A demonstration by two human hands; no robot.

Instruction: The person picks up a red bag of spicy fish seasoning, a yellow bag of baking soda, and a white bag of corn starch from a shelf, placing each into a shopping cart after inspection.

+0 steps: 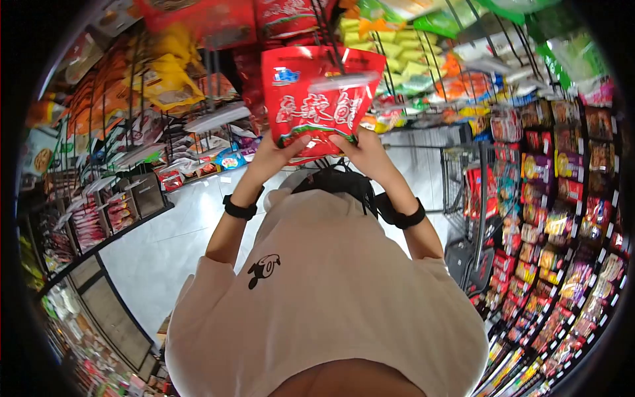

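Observation:
Both hands grip a red snack bag (317, 109) with white lettering and a small blue logo, held up in front of the hanging rack. My left hand (274, 157) pinches its lower left corner, thumb on the front. On the lower right, my right hand (367, 155) holds the bag the same way, its thumb also on the front. The other fingers are hidden behind the bag. A metal hook with a pale price-tag holder (340, 82) overlaps the bag's upper part. More red bags (288, 16) hang just behind and above it.
Yellow packets (173, 79) hang on hooks at the left, green and yellow ones (397, 53) to the right. A wire shopping cart (479, 198) with red packages stands at the right. Beyond it rises a tall shelf of packaged snacks (562, 198). Pale floor tiles (155, 238) lie below.

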